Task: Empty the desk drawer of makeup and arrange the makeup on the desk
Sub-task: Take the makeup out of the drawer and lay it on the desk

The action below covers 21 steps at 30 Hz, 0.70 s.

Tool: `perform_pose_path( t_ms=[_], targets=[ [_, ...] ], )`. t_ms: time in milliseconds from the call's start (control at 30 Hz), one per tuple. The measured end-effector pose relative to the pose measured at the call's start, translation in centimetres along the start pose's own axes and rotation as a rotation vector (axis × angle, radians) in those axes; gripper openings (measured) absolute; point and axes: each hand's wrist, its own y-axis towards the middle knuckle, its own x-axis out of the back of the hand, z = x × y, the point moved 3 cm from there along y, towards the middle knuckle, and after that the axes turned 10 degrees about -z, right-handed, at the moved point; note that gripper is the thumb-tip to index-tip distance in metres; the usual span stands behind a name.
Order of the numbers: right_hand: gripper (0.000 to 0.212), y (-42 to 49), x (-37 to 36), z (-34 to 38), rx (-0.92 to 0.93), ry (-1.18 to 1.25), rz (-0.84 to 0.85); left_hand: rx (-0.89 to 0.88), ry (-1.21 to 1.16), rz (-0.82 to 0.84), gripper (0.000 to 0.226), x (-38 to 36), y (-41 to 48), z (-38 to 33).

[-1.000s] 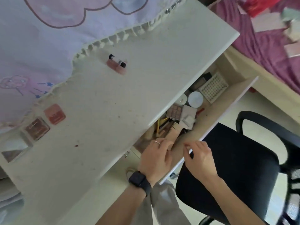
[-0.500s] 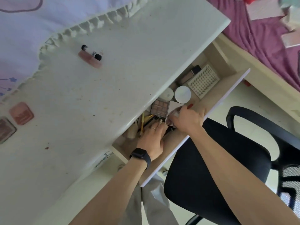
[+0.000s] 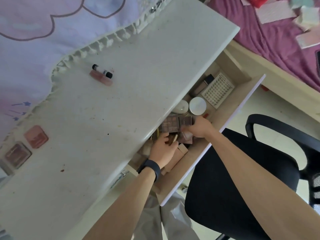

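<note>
Left hand (image 3: 161, 150) is gripping gold tube (image 3: 174, 140), right hand (image 3: 200, 127) is pinching compact (image 3: 187, 135) in drawer (image 3: 224, 116); best lifting both straight up

**A bedroom at home, with a makeup desk**

The place was a bedroom in a home. A bed (image 3: 270, 37) with a rumpled purple cover stood just beside the white worktop (image 3: 138, 80), and papers (image 3: 273, 11) lay scattered on the cover. A fringed cloth (image 3: 43, 49) printed with pastel clouds and stars lay along the worktop's far side. Pink compacts (image 3: 36, 136) and a lip tube (image 3: 101, 78) rested on the worktop. The open drawer (image 3: 223, 110) beneath was crowded with cosmetics. A black office chair (image 3: 242, 179) stood in front on a pale floor.
</note>
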Motion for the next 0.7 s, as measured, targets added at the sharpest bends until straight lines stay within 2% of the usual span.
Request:
perform_pose_path(
  t_ms=[67, 167, 267, 333, 433, 567, 700],
  targets=[
    [0.032, -1.6, 0.3, -0.5, -0.009, 0.171, 0.020, 0.057, -0.125, 0.009, 0.053, 0.0, -0.1, -0.5],
    [0.039, -4.7, 0.4, -1.2, -0.069, 0.532, 0.172, 0.104, -0.296, 0.059, 0.039, 0.1, -0.5, -1.1],
    [0.041, -7.5, 0.3, -1.7, -0.044, 0.694, 0.243, 0.135, -0.378, 0.115, 0.034, 0.6, -1.3, -1.9],
    [0.037, -9.0, 0.1, -1.8, -0.048, 0.739, 0.186, 0.115, -0.339, 0.133, 0.032, 1.3, -2.0, -2.2],
    [0.027, -11.0, -0.1, -1.8, -0.047, 0.677, 0.059, 0.079, -0.259, 0.135, 0.028, 2.5, -3.6, -2.3],
    [0.016, -13.5, -0.3, -1.3, -0.055, 0.694, 0.064, -0.004, -0.166, 0.099, 0.021, 5.1, -6.0, -2.0],
    [0.016, -15.0, -0.6, -0.1, -0.095, 0.720, -0.116, 0.062, -0.242, 0.039, 0.017, 9.9, -7.7, -1.5]
  ],
)
